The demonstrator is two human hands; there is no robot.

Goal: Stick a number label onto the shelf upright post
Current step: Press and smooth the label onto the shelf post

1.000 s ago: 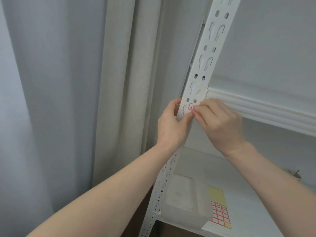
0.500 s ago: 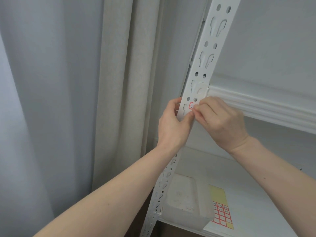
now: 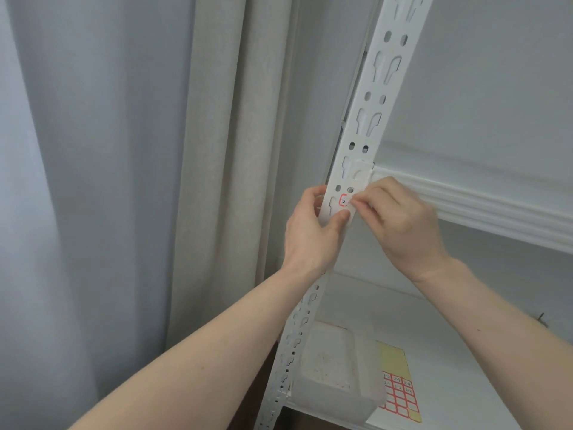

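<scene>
My left hand (image 3: 313, 234) grips the white slotted upright post (image 3: 359, 141), fingers wrapped round its far edge and my thumb lying across the front face just below the number label (image 3: 343, 200). That keeps the post from flexing while I work. My right hand (image 3: 400, 221) comes in from the shelf side, its fingertips (image 3: 356, 202) pinched at the right edge of the small red-bordered label. The label sits on the front of the post, just under a pair of round holes and level with the beam of the upper shelf (image 3: 483, 209). Only its left part shows past my fingers, with a dark digit on it, so I cannot tell whether the right edge is stuck down yet.

To do this well, I judge I should lay the label on solid metal between the cut-outs, not bridging a slot, and keep its border square to the post's edges. Then I should press from the stuck side outward, rubbing firmly so no corner lifts. The paint looks smooth, so a light touch may not hold.

On the lower shelf, a translucent plastic tub (image 3: 335, 380) stands beside the yellow sheet of spare labels (image 3: 400, 389).
</scene>
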